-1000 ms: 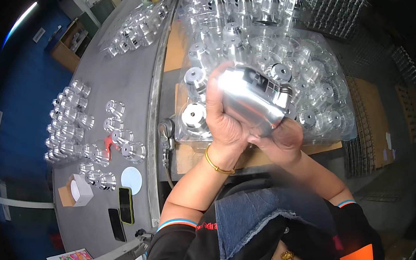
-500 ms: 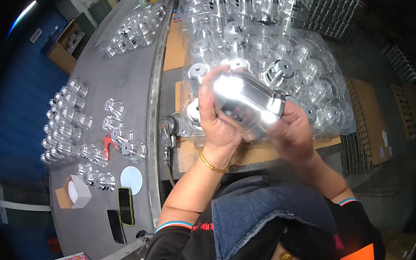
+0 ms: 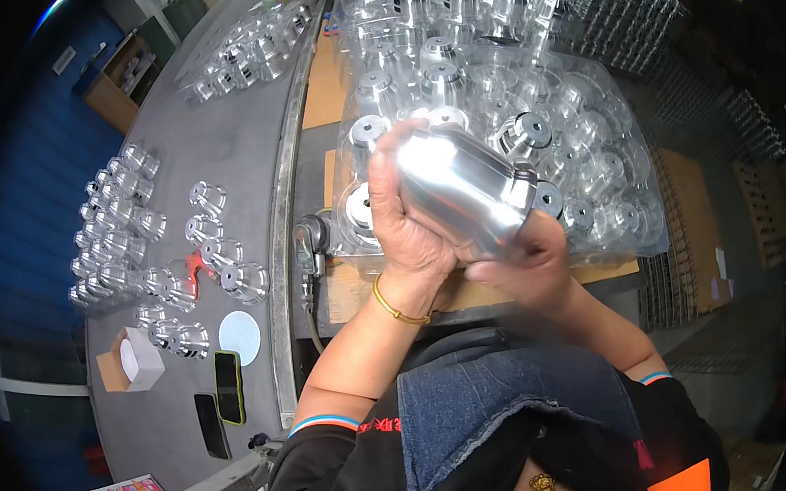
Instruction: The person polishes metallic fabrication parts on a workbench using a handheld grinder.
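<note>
A large, shiny, bell-shaped metal cup [image 3: 464, 181] lies tilted across my hands, its narrower stepped end toward the lower right. My left hand [image 3: 410, 230] is wrapped round its wide end and left side. At the narrower end, my right hand [image 3: 533, 266] has its fingers curled against the underside, with the thumb pointing left below the cup; motion blurs this hand. Just beyond lies a clear plastic tray [image 3: 648, 223] with similar cups standing in it, among them a tilted smaller one [image 3: 525, 133] and an upright one [image 3: 369, 133].
More shiny cups [image 3: 116, 237] cluster on the grey table to the left, near a red tool [image 3: 195, 274]. Two phones [image 3: 229, 387], a pale round disc [image 3: 239, 338] and an opened small box [image 3: 130, 359] lie nearer. An air tool [image 3: 307, 244] hangs by the table edge. Wire racks [image 3: 616, 11] stand far right.
My right hand has slid a little down and left along the cup's underside, its thumb now below the cup. My left hand keeps its hold, and the view has shifted slightly.
</note>
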The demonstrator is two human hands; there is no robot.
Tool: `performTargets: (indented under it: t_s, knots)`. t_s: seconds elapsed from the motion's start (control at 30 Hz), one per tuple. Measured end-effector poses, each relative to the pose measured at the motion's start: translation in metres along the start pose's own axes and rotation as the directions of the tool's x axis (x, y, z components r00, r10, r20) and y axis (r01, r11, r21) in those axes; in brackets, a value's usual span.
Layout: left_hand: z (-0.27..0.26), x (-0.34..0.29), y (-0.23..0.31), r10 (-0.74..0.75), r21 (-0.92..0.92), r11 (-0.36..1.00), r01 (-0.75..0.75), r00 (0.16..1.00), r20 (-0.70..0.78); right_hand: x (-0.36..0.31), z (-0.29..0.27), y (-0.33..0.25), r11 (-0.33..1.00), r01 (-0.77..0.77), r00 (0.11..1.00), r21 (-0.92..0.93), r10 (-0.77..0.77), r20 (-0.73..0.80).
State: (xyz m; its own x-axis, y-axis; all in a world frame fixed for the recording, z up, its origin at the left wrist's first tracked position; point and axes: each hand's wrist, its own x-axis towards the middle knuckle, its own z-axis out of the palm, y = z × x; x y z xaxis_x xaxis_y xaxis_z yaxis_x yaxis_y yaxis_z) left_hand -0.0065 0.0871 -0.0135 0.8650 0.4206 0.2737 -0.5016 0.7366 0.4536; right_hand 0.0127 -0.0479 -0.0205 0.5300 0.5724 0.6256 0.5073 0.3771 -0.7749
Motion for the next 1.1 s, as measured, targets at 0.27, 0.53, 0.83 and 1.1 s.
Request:
performTargets:
  t_s: [0.27, 0.53, 0.83, 1.1]
  knots:
    - [-0.003, 0.000, -0.006, -0.011, 0.035, 0.999, 0.010, 1.000, 0.006, 0.013, -0.001, -0.023, 0.623, -0.330, 0.893, 0.709, 0.450, 0.020]
    - [-0.002, -0.004, -0.007, -0.001, -0.031, 1.000, 0.002, 1.000, 0.012, -0.005, -0.003, -0.003, 0.975, -0.115, 0.993, 0.189, 0.107, 0.052]
    - [0.006, -0.012, 0.001, 0.176, 0.297, 0.946, -0.128, 0.974, -0.139, -0.004, -0.003, 0.008, 0.704, -0.316, 0.932, 0.636, 0.356, 0.070]
    - [0.009, -0.018, 0.010, 0.197, 0.360, 0.920, -0.152, 0.976, -0.089, -0.003, 0.000, 0.014, 0.631, -0.294, 0.945, 0.718, 0.302, 0.122]
